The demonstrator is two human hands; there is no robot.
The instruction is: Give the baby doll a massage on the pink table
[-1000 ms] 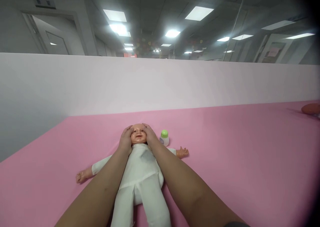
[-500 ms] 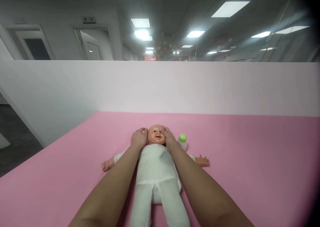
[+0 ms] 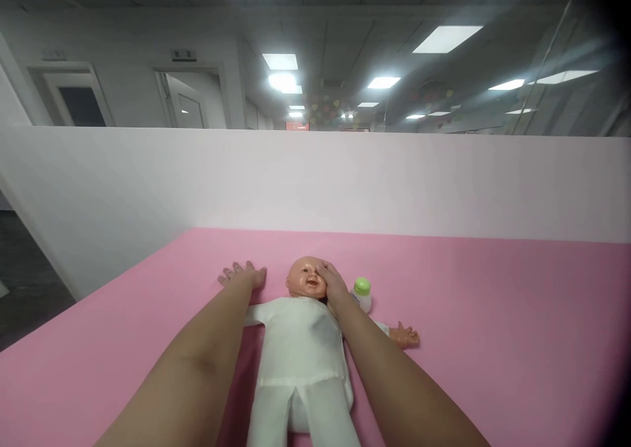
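A baby doll [image 3: 306, 342] in white clothes lies on its back, its head away from me. My right hand [image 3: 334, 284] rests against the side of its head, fingers laid along the cheek and over one eye, not gripping. Off to the left of the head, my left hand [image 3: 244, 275] is open with fingers spread, low over the pink surface [image 3: 493, 342] and apart from the head. My left forearm hides one of the doll's hands. Just beyond my right wrist stands a small pale bottle with a green lid [image 3: 362, 286], partly hidden by the wrist.
A white panel [image 3: 315, 181] rises along the far edge of the pink surface, and another white side wall [image 3: 89, 217] borders it on the left. Behind the panel are doors and ceiling lights.
My left hand has come off the doll's head and moved left, its fingers spreading. My right hand stays at the head. The whole view has shifted slightly down.
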